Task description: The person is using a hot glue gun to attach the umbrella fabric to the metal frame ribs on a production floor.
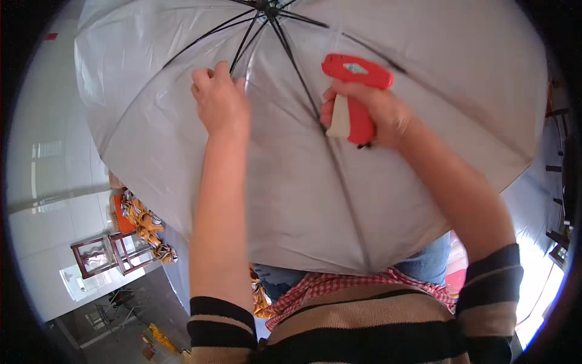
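An open umbrella (388, 182) fills most of the view, its silver-grey inside facing me and its black ribs spreading from a hub at the top centre. My left hand (219, 100) pinches the fabric and a rib near the hub, fingers closed on it. My right hand (373, 112) grips a red pistol-shaped tagging gun (354, 91) with a pale trigger, held against a rib just right of centre.
A small dark-red wooden stool (109, 253) stands on the pale tiled floor at lower left. Orange-patterned folded umbrellas (145, 227) lie beside it. A red-checked cloth (364, 284) and blue jeans (424, 264) show under the umbrella's near edge.
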A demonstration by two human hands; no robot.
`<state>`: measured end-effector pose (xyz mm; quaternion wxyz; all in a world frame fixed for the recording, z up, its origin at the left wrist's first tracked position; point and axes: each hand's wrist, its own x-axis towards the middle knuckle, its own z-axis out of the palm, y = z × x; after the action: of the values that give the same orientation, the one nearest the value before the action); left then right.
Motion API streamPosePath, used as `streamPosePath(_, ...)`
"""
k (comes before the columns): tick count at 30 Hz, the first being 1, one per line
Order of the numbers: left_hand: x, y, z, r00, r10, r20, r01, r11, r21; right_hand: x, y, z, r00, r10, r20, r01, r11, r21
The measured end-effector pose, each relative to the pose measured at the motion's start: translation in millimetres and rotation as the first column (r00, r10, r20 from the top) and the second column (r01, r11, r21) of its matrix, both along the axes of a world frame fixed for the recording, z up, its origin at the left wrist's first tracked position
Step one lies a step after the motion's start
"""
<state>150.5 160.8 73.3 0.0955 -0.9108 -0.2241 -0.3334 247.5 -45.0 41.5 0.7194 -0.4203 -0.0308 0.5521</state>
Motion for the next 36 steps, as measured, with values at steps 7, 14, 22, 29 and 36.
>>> streamPosePath(7, 8, -57, -60, 0.977, -0.198, 0.073, 0.207, 0.835, -0.510, -37, 12, -46, 0.974, -0.132, -0.184, 0.145, 0.987, 0.063)
streamPosePath(14, 6, -51, -54, 0.978, -0.138, 0.158, 0.209, 0.592, -0.778, -6, 21, -21, 0.992, -0.057, -0.113, 0.062, 0.997, 0.046)
streamPosePath(22, 3, -58, -57, 0.961, -0.135, 0.240, 0.275, 0.513, -0.813, -6, 11, -28, 0.997, 0.043, -0.067, -0.041, 0.999, 0.034)
streamPosePath(29, 5, -58, -58, 0.956, -0.145, 0.255, 0.293, 0.467, -0.834, 12, 10, -35, 0.951, 0.236, -0.202, -0.196, 0.960, 0.198)
streamPosePath(36, 5, -59, -54, 0.954, -0.145, 0.262, 0.299, 0.415, -0.859, 20, 13, -40, 0.931, 0.308, -0.197, -0.249, 0.928, 0.277)
